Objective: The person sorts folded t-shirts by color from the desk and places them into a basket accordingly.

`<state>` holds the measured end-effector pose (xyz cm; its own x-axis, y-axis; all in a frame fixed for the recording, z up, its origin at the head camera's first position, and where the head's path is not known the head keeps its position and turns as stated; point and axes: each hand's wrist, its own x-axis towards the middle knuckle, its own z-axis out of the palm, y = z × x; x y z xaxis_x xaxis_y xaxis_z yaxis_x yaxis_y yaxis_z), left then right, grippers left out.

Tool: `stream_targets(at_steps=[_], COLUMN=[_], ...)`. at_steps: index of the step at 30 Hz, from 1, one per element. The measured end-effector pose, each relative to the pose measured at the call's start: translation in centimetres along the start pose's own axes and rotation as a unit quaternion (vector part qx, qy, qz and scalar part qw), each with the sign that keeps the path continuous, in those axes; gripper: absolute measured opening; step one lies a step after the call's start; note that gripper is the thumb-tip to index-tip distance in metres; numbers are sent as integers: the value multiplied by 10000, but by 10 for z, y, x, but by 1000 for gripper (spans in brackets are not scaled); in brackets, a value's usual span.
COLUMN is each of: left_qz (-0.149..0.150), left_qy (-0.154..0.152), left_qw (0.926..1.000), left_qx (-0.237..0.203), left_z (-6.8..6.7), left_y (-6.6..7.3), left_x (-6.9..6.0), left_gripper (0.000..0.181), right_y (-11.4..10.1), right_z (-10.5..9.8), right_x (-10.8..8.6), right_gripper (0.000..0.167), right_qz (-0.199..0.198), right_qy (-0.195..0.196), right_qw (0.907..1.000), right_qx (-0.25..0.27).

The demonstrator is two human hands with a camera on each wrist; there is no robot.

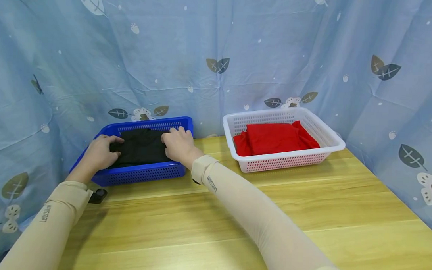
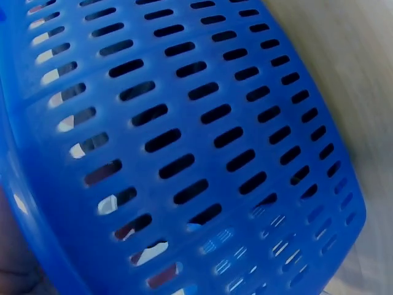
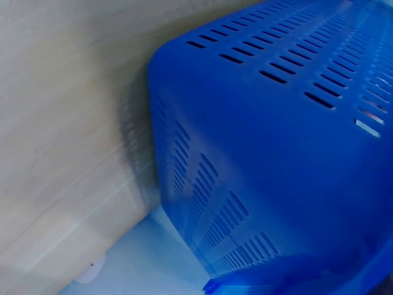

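Observation:
A piece of black folded cloth (image 1: 142, 146) lies in the blue plastic basket (image 1: 139, 174) at the left of the table. At the cloth's left end, my left hand (image 1: 100, 151) reaches over the rim and grips its edge between bent fingers and thumb. My right hand (image 1: 180, 145) holds the other end, knuckles up, its fingertips partly hidden. Only the slotted basket wall (image 2: 184, 123) fills most of the left wrist view. In the right wrist view the basket's corner (image 3: 245, 123) shows; the cloth is hard to make out in both.
Right of the blue basket stands a white plastic basket (image 1: 283, 158) with red folded cloth (image 1: 273, 137) in it. Both sit towards the back of the wooden table (image 1: 184, 229). A blue patterned curtain (image 1: 190, 50) hangs behind and along the sides.

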<state>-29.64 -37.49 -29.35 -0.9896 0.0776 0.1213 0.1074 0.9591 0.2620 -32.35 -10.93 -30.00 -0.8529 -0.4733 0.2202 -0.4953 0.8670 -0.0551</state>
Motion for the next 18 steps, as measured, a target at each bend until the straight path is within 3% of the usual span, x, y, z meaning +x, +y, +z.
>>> stream_targets(at_steps=[5, 10, 13, 18], left_qz=[-38, 6, 13, 1], left_qy=[-615, -966, -1014, -805], left_qw=[9981, 9953, 9948, 9965], left_qx=[-38, -45, -96, -220], left_z=[0, 2, 3, 3], left_y=[-1, -5, -5, 3], left_x=[3, 4, 2, -9], left_gripper=[53, 52, 52, 54], right_y=[1, 2, 4, 15], right_z=[1, 3, 2, -2], right_x=[-1, 0, 0, -4], right_gripper=[25, 24, 25, 30], right_qz=[-15, -32, -65, -239], right_qy=[-189, -310, -445, -521], right_qw=[9998, 9995, 9990, 9976], right_qx=[0, -4, 63, 377])
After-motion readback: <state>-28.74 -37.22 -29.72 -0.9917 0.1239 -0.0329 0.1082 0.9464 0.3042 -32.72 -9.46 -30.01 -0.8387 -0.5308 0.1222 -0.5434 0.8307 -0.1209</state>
